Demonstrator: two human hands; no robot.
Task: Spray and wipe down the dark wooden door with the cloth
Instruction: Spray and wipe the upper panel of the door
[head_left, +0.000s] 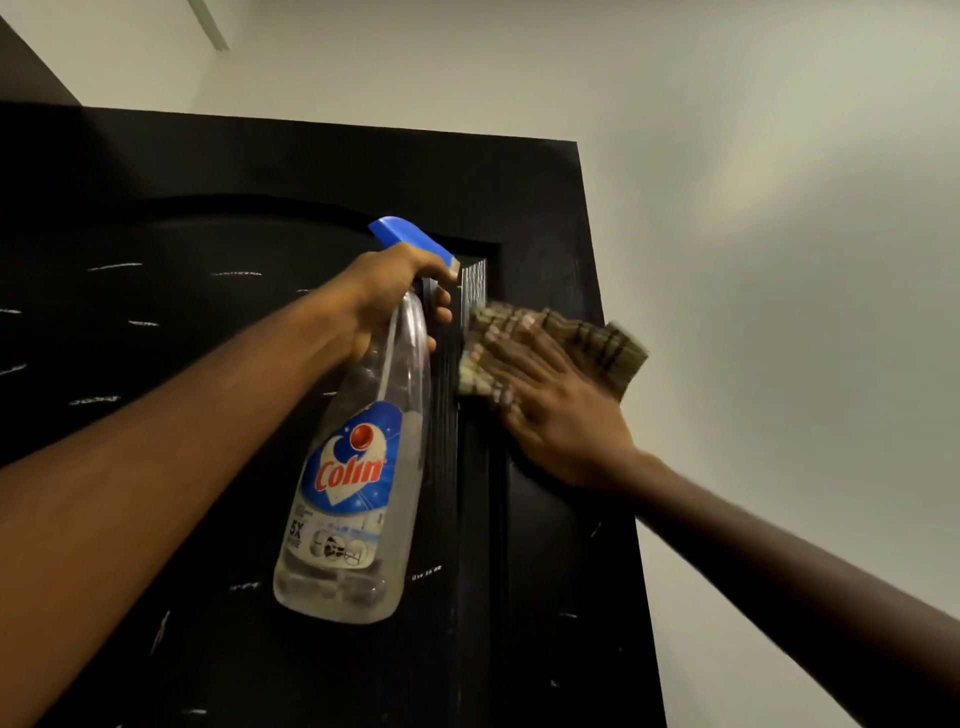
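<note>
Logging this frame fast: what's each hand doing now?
Left hand: grips the clear blue-capped plastic spray bottle.
Right hand: open, pressing the brown striped cloth against the dark wooden door.

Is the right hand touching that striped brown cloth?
Touching. The head view shows the right hand spread flat on the striped brown cloth against the dark wooden door.

No table here, really: a dark wooden panelled door (182, 234) is seen speckled with pale wet streaks (114, 267), and a brown-and-tan striped cloth (615, 345) is pressed flat against its upper right part.
</note>
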